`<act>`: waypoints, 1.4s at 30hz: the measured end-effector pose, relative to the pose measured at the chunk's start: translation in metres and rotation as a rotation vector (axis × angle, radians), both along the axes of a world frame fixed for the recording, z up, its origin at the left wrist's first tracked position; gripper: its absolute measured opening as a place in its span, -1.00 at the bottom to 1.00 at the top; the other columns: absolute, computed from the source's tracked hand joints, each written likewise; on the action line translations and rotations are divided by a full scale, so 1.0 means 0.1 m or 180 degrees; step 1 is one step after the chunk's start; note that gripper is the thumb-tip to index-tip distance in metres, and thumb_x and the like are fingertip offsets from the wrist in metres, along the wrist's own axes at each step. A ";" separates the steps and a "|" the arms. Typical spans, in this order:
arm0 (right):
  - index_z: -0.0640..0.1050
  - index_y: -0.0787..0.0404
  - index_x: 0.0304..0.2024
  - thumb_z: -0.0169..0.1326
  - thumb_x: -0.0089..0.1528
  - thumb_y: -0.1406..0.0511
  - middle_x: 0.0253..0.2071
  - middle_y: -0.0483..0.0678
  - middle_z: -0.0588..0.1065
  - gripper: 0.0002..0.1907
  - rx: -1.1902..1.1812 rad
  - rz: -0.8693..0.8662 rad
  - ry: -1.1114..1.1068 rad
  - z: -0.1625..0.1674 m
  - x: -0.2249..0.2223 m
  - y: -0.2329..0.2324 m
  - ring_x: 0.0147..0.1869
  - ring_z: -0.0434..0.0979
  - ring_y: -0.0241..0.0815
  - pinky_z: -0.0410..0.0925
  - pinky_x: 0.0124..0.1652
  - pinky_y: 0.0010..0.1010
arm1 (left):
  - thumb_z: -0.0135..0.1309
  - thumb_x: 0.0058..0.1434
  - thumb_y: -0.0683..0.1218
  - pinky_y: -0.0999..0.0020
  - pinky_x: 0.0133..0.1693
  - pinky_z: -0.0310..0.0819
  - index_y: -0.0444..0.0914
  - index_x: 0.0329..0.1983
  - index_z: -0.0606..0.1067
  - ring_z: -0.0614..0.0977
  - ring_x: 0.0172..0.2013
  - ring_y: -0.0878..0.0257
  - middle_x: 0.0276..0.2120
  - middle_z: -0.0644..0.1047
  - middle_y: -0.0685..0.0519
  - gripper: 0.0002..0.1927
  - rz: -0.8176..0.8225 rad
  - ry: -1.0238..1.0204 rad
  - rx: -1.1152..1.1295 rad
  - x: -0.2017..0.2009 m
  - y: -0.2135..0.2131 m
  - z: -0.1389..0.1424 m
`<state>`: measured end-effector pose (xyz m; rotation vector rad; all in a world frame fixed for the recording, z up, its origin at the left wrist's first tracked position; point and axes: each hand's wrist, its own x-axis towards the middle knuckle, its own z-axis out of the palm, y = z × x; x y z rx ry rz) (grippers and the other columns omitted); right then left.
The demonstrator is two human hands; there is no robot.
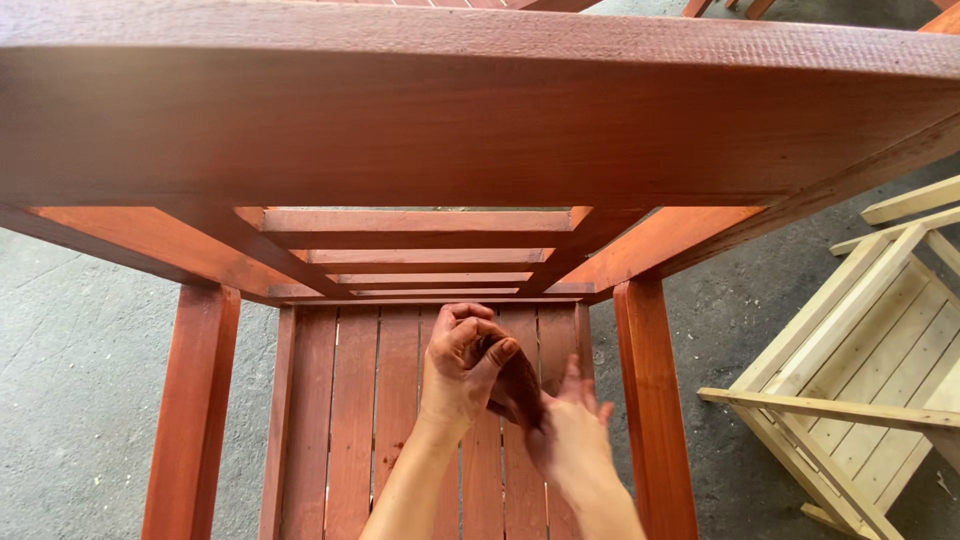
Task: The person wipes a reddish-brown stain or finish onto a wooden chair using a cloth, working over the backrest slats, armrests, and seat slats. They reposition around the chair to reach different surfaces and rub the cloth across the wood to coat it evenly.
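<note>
A red-brown stained wooden chair [480,120] fills the view, seen from above its back rail down to the slatted seat [350,400]. My left hand [458,372] is closed on a small dark brown rag or pad [518,385], held just above the seat slats. My right hand [572,430] is beside it with fingers spread, its fingertips touching the lower edge of the same piece. Both hands are smeared with reddish stain.
An unstained pale wooden chair [860,380] lies on its side at the right. Grey concrete floor [80,350] surrounds both. The stained chair's legs [195,400] stand left and right of the seat. More stained legs show at the top right.
</note>
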<state>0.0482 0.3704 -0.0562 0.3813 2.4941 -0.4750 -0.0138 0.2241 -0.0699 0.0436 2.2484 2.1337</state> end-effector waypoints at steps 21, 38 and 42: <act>0.43 0.38 0.17 0.18 0.30 0.35 -0.01 0.15 0.52 -0.58 -0.5117 -0.2608 0.2514 0.29 -0.41 0.59 0.08 0.57 0.05 0.46 0.14 -0.12 | 0.22 -0.21 0.53 0.01 -0.02 0.53 -0.29 0.15 0.45 0.63 -0.06 -0.01 -0.15 0.64 -0.11 0.04 -0.0846 -0.2557 0.1522 0.60 0.36 -0.91; 0.51 0.38 -0.06 0.02 0.18 0.48 -0.13 0.03 0.55 -0.74 -0.1972 -0.1125 0.3416 0.30 -0.91 0.50 -0.06 0.57 -0.14 0.45 -0.04 -0.37 | 0.48 -0.13 0.16 0.17 -0.06 0.71 -0.48 0.18 0.47 0.72 -0.12 0.06 -0.04 0.67 -0.26 -0.09 -0.0072 -0.2041 0.1186 0.31 0.75 -0.17; 0.59 0.38 -0.09 0.03 0.19 0.46 -0.12 0.08 0.64 -0.74 -0.2196 -0.1819 0.2110 0.26 -0.88 0.54 -0.08 0.64 -0.14 0.50 -0.06 -0.37 | 0.43 -0.17 0.06 0.17 -0.19 0.71 -0.32 0.10 0.48 0.73 -0.26 0.10 -0.16 0.68 -0.12 -0.24 0.0505 -0.2412 0.1032 0.31 0.82 -0.05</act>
